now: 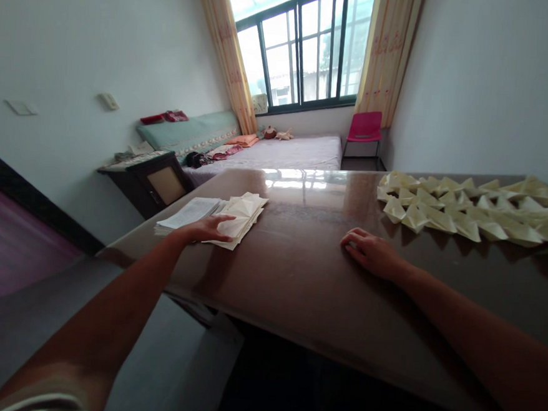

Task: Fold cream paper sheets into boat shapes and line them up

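On the left of the table, my left hand (211, 228) reaches over a pile of creased cream paper sheets (246, 208). Its thumb and fingers are apart and touch the top sheets. Beside that pile, partly behind the hand, lies a flat stack of white paper (189, 212). My right hand (369, 253) rests on the tabletop with its fingers loosely bent and apart, and nothing shows in it. Farther right, rows of folded cream paper pieces (447, 208) stand on the table, pointed and boat-like in shape.
The glossy brown table (292, 282) spans the middle. Beyond it are a bed (301, 150), a pink chair (364, 127) and a window with curtains (388, 51). A dark cabinet (160, 185) stands behind the table's left edge.
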The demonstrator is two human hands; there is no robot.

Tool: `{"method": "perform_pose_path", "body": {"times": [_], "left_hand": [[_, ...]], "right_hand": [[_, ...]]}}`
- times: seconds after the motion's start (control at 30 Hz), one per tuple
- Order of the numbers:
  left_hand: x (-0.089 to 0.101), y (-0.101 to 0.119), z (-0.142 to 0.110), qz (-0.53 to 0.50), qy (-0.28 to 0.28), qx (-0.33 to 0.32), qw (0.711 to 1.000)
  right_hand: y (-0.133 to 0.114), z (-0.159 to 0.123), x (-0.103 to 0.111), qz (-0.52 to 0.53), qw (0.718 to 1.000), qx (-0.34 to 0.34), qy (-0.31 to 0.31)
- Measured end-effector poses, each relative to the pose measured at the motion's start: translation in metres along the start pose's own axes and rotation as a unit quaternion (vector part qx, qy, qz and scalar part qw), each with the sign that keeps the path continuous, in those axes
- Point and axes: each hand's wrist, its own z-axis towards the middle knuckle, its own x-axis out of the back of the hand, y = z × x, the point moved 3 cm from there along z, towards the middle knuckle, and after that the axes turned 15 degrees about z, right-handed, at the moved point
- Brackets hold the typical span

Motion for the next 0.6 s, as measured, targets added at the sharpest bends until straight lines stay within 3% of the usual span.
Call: {"method": "perform_pose_path", "body": {"times": [0.17,0.6], "left_hand": [[-0.013,0.001,0.004,-0.024,0.013,-0.033,0.999],[-0.002,-0.006,0.002,-0.041,0.011,-0.052,0.998]], "right_hand": [[0.001,0.0,-0.001,0.009,1.0,0.007,0.007],[0.005,-0.001,-0.002,0.008,1.0,0.016,0.006]]}}
